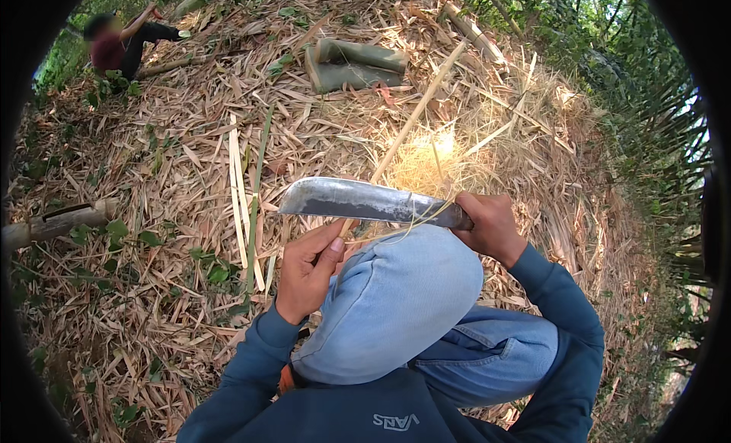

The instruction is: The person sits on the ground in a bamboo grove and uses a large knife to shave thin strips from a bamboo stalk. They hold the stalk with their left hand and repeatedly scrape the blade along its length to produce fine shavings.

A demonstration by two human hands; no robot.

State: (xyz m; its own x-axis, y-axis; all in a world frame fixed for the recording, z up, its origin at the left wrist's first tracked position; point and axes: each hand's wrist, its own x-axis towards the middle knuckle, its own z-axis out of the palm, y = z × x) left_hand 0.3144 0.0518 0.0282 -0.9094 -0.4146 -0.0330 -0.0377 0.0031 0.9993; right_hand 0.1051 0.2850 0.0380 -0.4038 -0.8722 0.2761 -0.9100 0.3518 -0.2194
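Dry leaves and straw (175, 215) cover the ground. Two short green bamboo sections (354, 64) lie side by side at the top. A cut bamboo log (57, 222) lies at the left edge. Another person (118, 47) crouches far off at upper left. Split pale strips (240, 192) rest beside a thin green stalk (257, 199).

Broad steel machete (365, 201) lies flat across my raised knee, tip left; thin bamboo strip (415, 116) runs beneath, angling far-right.

I see dark teal long sleeves (560, 291), light blue jeans (403, 298) (faded at knee), bare hands.
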